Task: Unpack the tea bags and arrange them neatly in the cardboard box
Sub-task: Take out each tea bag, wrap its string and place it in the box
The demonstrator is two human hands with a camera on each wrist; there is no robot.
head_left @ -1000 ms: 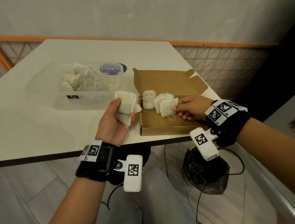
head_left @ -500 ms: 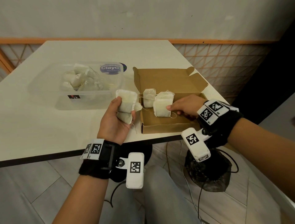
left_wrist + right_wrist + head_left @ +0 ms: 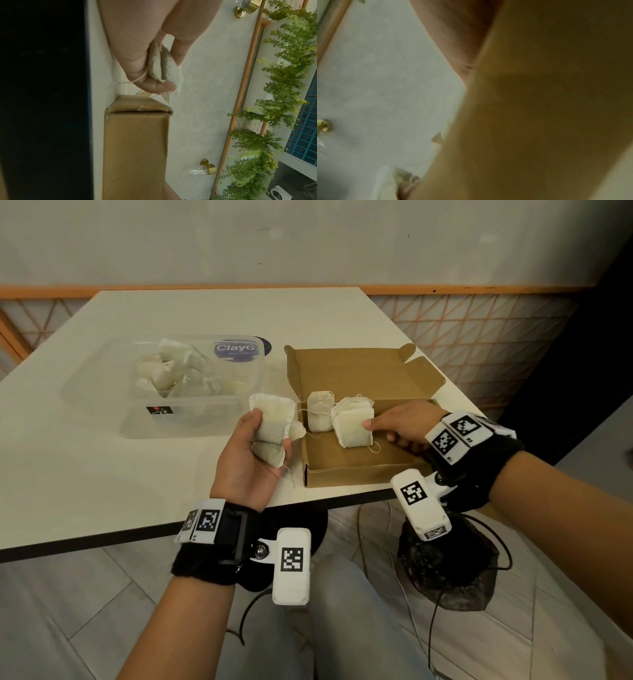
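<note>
An open brown cardboard box lies near the table's front edge. Inside it one tea bag stands at the left, and a pair of overlapping tea bags stands beside it. My right hand reaches in from the right and pinches the front bag of that pair at its right edge. Left of the box, my left hand grips a bunch of tea bags above the table. In the left wrist view the thumb and fingers clamp those tea bags above the box corner.
A clear plastic tub with several more tea bags stands left of the box, its lid behind it. The white table ends just in front of the box. A black bag sits on the floor below my right wrist.
My right hand has carried its tea bag leftward and set it against the bag standing in the box. My left hand has held still with its bunch.
</note>
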